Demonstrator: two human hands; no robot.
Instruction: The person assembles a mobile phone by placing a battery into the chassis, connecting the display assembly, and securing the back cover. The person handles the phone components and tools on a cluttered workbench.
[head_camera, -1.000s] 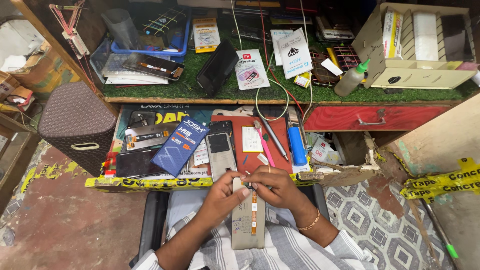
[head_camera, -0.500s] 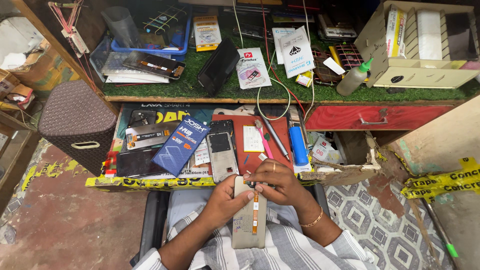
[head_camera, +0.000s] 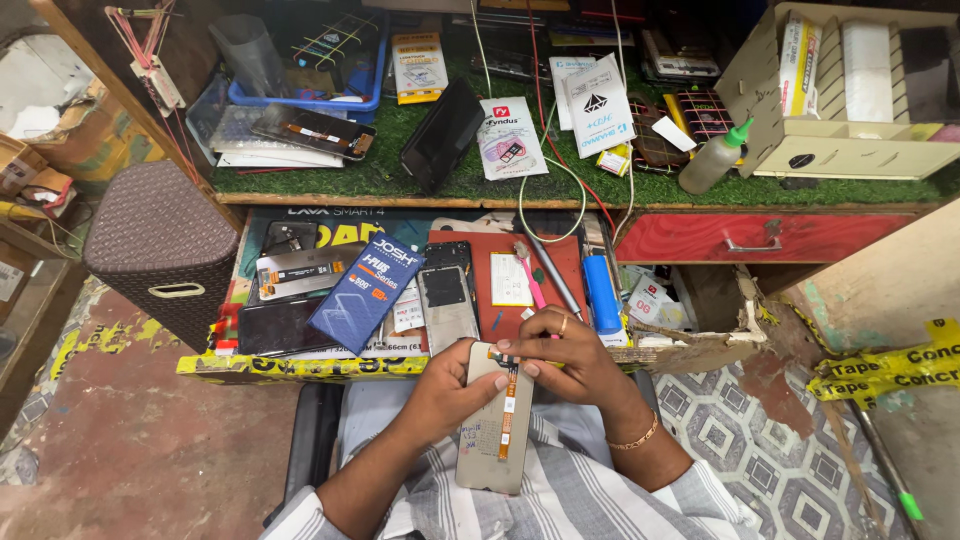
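Note:
My left hand (head_camera: 452, 392) grips the left edge of a grey phone screen panel (head_camera: 494, 452) that lies lengthwise over my lap, back side up. An orange flex ribbon (head_camera: 509, 408) runs down the panel's middle. My right hand (head_camera: 566, 358), with a ring and a gold bracelet, presses its fingertips on the top end of the ribbon and panel. Both hands sit just below the front edge of an open drawer (head_camera: 300, 366).
The drawer holds a red mat (head_camera: 505, 275), an opened phone body (head_camera: 447, 300), a blue box (head_camera: 366, 292), a blue cylinder (head_camera: 601, 293), tweezers and small tools. Above, a green-turf shelf (head_camera: 400, 170) carries packets, a black phone, a bottle and a cardboard box (head_camera: 850, 90). A brown bin (head_camera: 160, 250) stands left.
My hands and the panel stay in nearly the same spot. My right fingers have shifted slightly along the top end of the ribbon.

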